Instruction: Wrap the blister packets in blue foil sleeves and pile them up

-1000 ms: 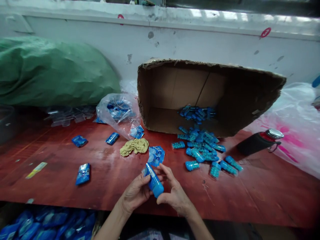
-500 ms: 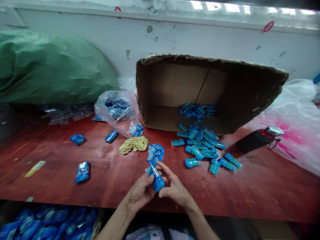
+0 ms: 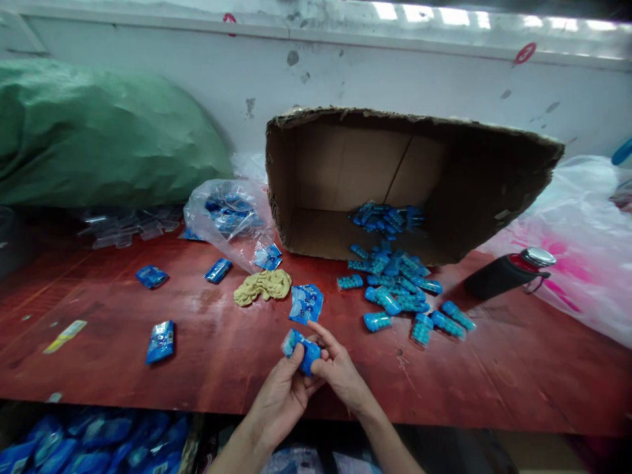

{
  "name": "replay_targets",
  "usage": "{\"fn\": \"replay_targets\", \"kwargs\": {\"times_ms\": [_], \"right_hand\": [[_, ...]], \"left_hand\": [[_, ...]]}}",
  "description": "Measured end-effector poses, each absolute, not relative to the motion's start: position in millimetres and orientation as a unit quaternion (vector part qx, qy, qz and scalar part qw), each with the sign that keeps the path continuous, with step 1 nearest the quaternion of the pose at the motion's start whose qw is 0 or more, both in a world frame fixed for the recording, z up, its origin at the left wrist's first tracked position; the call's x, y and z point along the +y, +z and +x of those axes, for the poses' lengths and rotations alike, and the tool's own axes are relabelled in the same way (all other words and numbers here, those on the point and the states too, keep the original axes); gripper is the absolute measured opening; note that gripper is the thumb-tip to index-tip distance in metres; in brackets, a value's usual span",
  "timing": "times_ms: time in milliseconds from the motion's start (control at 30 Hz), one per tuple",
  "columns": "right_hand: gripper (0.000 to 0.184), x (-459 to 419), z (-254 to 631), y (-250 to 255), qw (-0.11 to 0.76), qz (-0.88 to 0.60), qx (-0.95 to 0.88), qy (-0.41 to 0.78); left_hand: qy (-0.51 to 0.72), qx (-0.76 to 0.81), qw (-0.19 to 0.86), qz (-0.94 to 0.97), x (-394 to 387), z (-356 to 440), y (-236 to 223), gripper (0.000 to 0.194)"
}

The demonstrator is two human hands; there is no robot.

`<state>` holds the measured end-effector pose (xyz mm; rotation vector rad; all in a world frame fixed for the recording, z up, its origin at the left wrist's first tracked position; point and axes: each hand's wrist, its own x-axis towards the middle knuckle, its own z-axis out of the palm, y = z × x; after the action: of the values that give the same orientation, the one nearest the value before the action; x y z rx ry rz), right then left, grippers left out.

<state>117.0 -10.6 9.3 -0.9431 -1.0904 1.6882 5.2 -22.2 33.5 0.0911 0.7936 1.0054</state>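
Observation:
Near the table's front edge, my left hand (image 3: 286,388) grips a small blue packet (image 3: 307,354) with its thumb on top. A clear end with light-blue beads shows at the packet's left. My right hand (image 3: 340,372) pinches the packet's right side, thumb and fingers closed on it, index finger stretched forward. Just beyond the hands lie flat blue sachets (image 3: 306,303), slightly fanned. A crumpled yellowish glove-like piece (image 3: 263,287) is to their left. Several small clear bottles of turquoise beads with blue caps (image 3: 396,301) are heaped to the right.
A cardboard box (image 3: 316,237) lies on its side, more bottles inside. Right of it stands a tilted black flask (image 3: 498,276). Left are a plastic bag of sachets (image 3: 197,197), filled blue packets (image 3: 160,342) and a green sack (image 3: 108,138). Below the edge, a bin holds blue packets (image 3: 93,441).
The item in my hands has turned, its beaded end now showing at the left. My right thumb and fingers have closed onto its right side. The view has shifted slightly.

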Motion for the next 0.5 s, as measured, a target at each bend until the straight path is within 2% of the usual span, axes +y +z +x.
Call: {"fn": "replay_targets", "kwargs": {"times_ms": [67, 133, 233, 267, 400, 500], "right_hand": [[0.064, -10, 117, 10, 0.436, -0.380, -0.469, 0.667], [0.060, -7, 120, 12, 0.430, -0.405, -0.518, 0.619], [0.032, 5, 129, 14, 0.404, -0.481, -0.618, 0.473], [0.024, 11, 132, 14, 0.389, -0.506, -0.646, 0.418], [0.015, 40, 130, 6, 0.270, -0.604, -0.722, 0.205], [0.009, 55, 118, -4, 0.196, -0.637, -0.737, 0.113]], "left_hand": [[0.490, 0.399, 0.774, 0.033, -17, -6, 35, 0.017], [0.546, 0.425, 0.722, 0.005, -8, -29, 38, 0.022], [0.654, 0.425, 0.625, -0.027, 5, -72, 44, 0.046], [0.667, 0.433, 0.606, -0.031, 9, -83, 45, 0.048], [0.611, 0.474, 0.634, -0.012, 11, -85, 38, 0.023], [0.550, 0.499, 0.669, 0.040, 8, -56, 25, 0.012]]}}
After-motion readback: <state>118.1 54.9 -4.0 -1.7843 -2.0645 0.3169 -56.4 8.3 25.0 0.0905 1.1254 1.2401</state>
